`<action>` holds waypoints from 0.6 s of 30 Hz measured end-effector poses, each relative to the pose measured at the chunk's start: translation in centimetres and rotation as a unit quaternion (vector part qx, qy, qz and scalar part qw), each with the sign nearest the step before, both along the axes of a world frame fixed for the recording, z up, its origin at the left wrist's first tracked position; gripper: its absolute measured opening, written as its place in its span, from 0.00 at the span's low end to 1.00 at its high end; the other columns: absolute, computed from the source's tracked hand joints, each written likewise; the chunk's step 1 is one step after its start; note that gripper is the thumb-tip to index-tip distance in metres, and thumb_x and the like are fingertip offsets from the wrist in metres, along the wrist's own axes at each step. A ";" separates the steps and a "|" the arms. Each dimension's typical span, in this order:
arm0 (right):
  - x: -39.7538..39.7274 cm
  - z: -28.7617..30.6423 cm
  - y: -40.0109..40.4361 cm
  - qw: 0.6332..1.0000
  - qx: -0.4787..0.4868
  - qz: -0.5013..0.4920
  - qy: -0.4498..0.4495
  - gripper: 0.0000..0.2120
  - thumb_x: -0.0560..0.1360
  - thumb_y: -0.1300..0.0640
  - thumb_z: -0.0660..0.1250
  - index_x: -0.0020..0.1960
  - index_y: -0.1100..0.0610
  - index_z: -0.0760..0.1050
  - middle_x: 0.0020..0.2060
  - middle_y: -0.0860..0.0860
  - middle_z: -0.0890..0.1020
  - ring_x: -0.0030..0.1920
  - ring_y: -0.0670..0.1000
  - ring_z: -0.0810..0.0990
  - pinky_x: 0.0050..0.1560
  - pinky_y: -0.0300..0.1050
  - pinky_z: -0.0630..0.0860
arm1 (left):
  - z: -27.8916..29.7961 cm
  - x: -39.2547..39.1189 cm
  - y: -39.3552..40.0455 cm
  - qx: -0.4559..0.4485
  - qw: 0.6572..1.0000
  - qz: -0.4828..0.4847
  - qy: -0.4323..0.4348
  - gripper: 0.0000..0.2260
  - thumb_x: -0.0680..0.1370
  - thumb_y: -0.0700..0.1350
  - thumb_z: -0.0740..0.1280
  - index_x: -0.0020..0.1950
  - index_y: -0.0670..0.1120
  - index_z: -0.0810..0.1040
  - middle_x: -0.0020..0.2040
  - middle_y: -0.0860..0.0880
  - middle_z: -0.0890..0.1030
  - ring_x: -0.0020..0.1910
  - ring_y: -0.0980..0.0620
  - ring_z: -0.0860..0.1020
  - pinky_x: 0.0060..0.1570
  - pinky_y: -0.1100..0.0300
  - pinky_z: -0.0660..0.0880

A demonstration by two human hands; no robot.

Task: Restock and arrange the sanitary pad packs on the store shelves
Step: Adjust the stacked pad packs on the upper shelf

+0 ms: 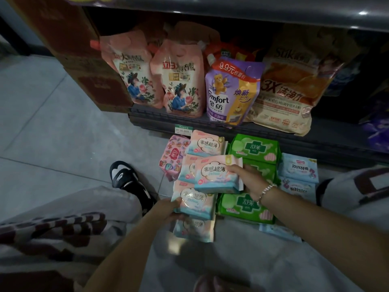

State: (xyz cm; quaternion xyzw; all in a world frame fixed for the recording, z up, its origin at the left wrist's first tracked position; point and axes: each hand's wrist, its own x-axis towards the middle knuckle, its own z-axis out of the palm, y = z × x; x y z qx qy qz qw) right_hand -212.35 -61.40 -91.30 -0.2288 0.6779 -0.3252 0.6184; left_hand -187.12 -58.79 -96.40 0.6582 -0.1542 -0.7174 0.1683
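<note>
Dim store light, glare spots on the upper shelf (315, 15), soft blurred corners, perhaps fisheye bending.

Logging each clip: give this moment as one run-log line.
stage: sorting packs on floor | left hand: holds pink pack | right hand: holds pink pack | green packs: stacked beside | shelf: detergent pouches

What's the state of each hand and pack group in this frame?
Left hand: grips a pink-and-blue pad pack by its left edge.
Right hand: holds another pink-and-blue pad pack, lifted above the pile.
Green pad packs: stacked flat on the floor.
Pale blue pad packs: flat on the floor.
Pink patterned pack: on the floor, tilted.
Refill pouches: upright on the shelf.
</note>
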 end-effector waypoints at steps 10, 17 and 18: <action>4.5 0.8 4.6 0.999 -0.005 0.046 -0.010 0.13 0.74 0.53 0.69 0.56 0.59 0.76 0.47 0.54 0.84 0.41 0.51 0.84 0.31 0.38 0.77 | 1.6 0.8 0.3 0.061 0.997 0.050 -0.005 0.25 0.77 0.56 0.67 0.63 0.38 0.73 0.62 0.37 0.76 0.52 0.39 0.79 0.42 0.40 0.80; 8.8 -2.0 9.3 0.990 0.071 0.040 -0.118 0.13 0.74 0.61 0.71 0.58 0.61 0.77 0.48 0.56 0.85 0.47 0.56 0.85 0.53 0.54 0.80 | 5.2 3.8 1.9 0.158 0.982 -0.089 0.058 0.30 0.76 0.68 0.59 0.58 0.42 0.77 0.52 0.41 0.83 0.45 0.42 0.84 0.45 0.43 0.77; 9.3 -2.6 9.7 0.986 0.091 0.035 -0.136 0.14 0.74 0.62 0.70 0.58 0.62 0.76 0.49 0.57 0.85 0.48 0.57 0.84 0.54 0.56 0.79 | 5.5 4.2 2.1 0.160 0.975 -0.129 0.080 0.28 0.75 0.66 0.61 0.57 0.42 0.78 0.50 0.42 0.84 0.44 0.44 0.84 0.43 0.45 0.78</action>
